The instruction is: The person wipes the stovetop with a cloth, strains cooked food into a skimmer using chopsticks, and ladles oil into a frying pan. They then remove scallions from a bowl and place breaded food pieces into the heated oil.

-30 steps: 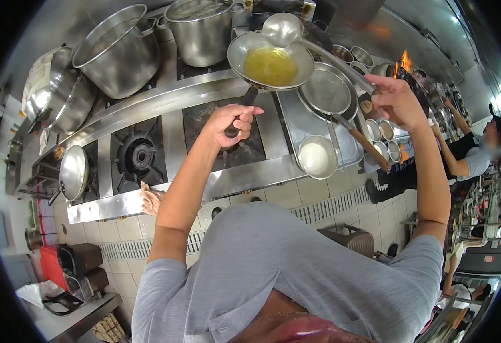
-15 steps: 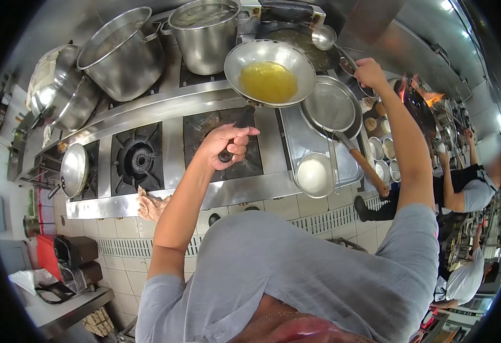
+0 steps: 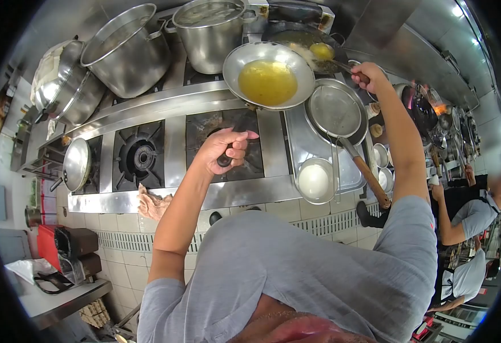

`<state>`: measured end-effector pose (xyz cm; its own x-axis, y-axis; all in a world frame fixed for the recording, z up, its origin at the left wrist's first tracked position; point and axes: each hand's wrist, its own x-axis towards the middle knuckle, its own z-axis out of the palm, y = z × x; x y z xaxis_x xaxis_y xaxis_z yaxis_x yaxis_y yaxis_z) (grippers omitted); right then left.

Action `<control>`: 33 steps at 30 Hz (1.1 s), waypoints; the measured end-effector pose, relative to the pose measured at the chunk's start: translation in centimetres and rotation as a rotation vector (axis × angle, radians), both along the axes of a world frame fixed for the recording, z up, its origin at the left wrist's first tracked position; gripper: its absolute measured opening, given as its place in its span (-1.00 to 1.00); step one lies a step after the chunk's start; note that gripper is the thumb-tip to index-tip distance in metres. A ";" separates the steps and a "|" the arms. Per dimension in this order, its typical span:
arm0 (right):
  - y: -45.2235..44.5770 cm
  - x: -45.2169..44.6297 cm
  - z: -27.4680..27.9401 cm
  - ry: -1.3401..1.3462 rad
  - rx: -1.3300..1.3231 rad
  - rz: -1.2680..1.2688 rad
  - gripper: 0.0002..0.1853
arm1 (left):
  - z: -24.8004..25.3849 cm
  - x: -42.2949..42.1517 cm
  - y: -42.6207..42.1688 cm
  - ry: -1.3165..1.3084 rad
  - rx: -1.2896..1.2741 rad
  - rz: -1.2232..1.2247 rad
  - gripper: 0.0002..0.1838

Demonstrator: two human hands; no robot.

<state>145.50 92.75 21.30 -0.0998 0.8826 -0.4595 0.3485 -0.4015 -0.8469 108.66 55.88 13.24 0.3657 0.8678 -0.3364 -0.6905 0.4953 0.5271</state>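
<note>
My left hand (image 3: 226,151) is closed around the dark handle of a frying pan (image 3: 301,62), which is raised over the stove's far edge. A shallow pool of yellow oil (image 3: 267,83) lies in the pan. In my right hand (image 3: 369,78) is a ladle (image 3: 343,66), gripped by its brown handle end. The ladle's bowl holds yellow oil and hangs over a dark wok (image 3: 287,33) of oil at the back. Just below the right hand, a round mesh strainer (image 3: 335,108) rests on a pan above a metal tray (image 3: 350,171).
Two tall stockpots (image 3: 127,66) and a lidded pot (image 3: 87,97) line the back left. An iron burner (image 3: 142,159) and a small pan (image 3: 76,166) are at left. A crumpled cloth (image 3: 152,203) hangs on the front edge. Co-workers (image 3: 467,217) stand at right near a flaming wok.
The ladle has dipped from above the wok down to its oil, and its bowl now shows yellow oil. My right hand has lowered slightly. The left hand and frying pan stay nearly still.
</note>
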 end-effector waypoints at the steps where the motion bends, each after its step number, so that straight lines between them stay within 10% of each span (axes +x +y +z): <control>1: 0.2 0.3 0.2 0.087 -0.053 -0.008 -0.90 | 0.0 0.0 0.0 0.004 -0.009 0.005 -0.65; 33: -19.3 1.5 15.7 0.254 -0.041 0.088 -0.77 | -2.4 -0.3 3.2 0.003 0.017 -0.124 -0.67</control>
<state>146.98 73.46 36.96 -0.2921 0.8467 -0.4448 0.1617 -0.4147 -0.8955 108.37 59.10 10.85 0.4697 0.8214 -0.3236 -0.6229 0.5681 0.5378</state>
